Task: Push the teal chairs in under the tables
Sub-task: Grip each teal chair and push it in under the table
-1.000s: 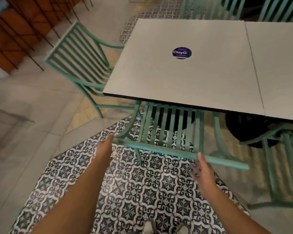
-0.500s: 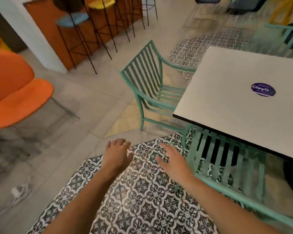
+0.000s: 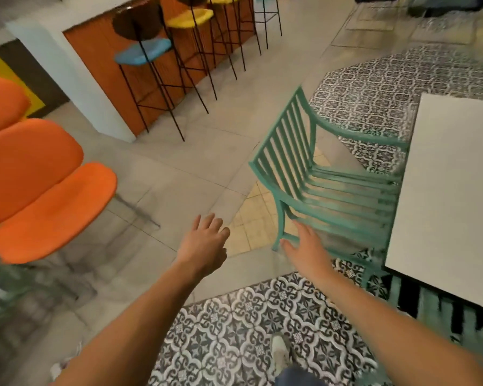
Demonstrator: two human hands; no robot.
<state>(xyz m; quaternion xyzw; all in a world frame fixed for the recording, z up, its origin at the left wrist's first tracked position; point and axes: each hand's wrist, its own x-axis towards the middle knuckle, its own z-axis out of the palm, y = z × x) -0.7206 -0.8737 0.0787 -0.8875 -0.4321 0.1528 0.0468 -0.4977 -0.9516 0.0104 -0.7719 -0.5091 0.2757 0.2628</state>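
From the head view, a teal chair stands at the left end of the white table, its seat partly under the tabletop and its slatted back sticking out over the grey floor. The right hand reaches toward the chair's near rear leg with fingers spread and straight, holding nothing; whether it touches the frame cannot be told through the blur. The left hand hovers further left, apart from the chair, fingers loosely extended and holding nothing. Orange seats sit at far left.
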